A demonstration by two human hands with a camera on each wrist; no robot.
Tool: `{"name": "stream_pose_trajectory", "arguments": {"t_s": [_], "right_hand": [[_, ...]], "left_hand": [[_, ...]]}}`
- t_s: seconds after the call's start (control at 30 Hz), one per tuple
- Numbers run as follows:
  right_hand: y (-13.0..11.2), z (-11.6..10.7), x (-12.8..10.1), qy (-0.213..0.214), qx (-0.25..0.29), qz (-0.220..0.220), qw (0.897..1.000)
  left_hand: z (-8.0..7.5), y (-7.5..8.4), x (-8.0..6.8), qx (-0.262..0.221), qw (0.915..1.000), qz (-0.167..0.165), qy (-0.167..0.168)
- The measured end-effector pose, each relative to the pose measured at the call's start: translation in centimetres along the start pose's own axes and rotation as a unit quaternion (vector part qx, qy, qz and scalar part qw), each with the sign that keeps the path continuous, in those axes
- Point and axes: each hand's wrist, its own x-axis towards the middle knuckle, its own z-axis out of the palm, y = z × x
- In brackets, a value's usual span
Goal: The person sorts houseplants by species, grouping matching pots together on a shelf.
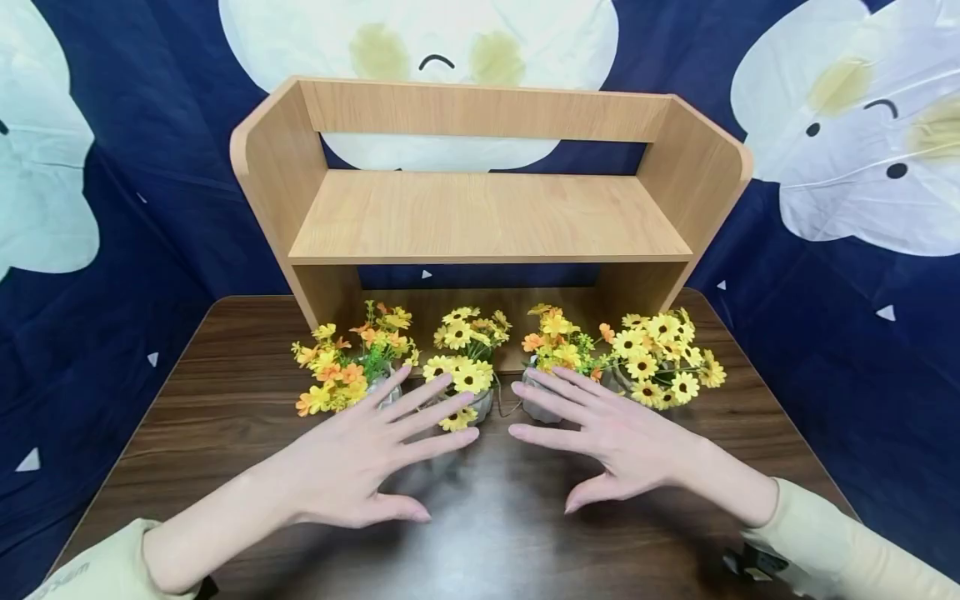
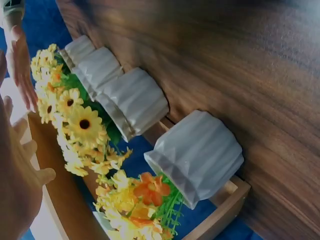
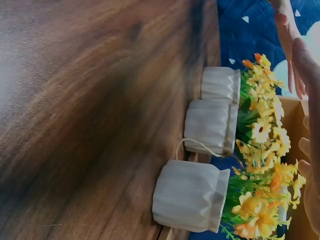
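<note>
The left hand (image 1: 352, 458) and right hand (image 1: 615, 442) are hovering over the table (image 1: 225, 417), fingers spread and holding nothing, the four flower pots (image 1: 472, 379) standing in a row just beyond the fingertips. From the left wrist, the white pots (image 2: 200, 155) are lying just ahead. From the right wrist, the nearest pot (image 3: 190, 197) is sitting closest to that hand.

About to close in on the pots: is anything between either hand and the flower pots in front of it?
Nothing visible. The left hand and right hand hover open over bare table, fingertips right at the flower pots. Only a thin cord lies beside the middle ones.
</note>
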Motion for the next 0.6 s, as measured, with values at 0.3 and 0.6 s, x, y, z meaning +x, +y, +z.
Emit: {"name": "stream_pose_trajectory", "arguments": {"t_s": [0.3, 0.6], "right_hand": [[0.8, -0.8, -0.2, 0.057, -0.001, 0.016, 0.998], [1.8, -1.7, -0.7, 0.111, 0.017, 0.036, 0.993]], "left_hand": [[-0.7, -1.0, 0.2, 0.007, 0.9992, -0.033, 0.023], [-3.3, -2.8, 0.6, 0.037, 0.9941, -0.066, 0.077]]}}
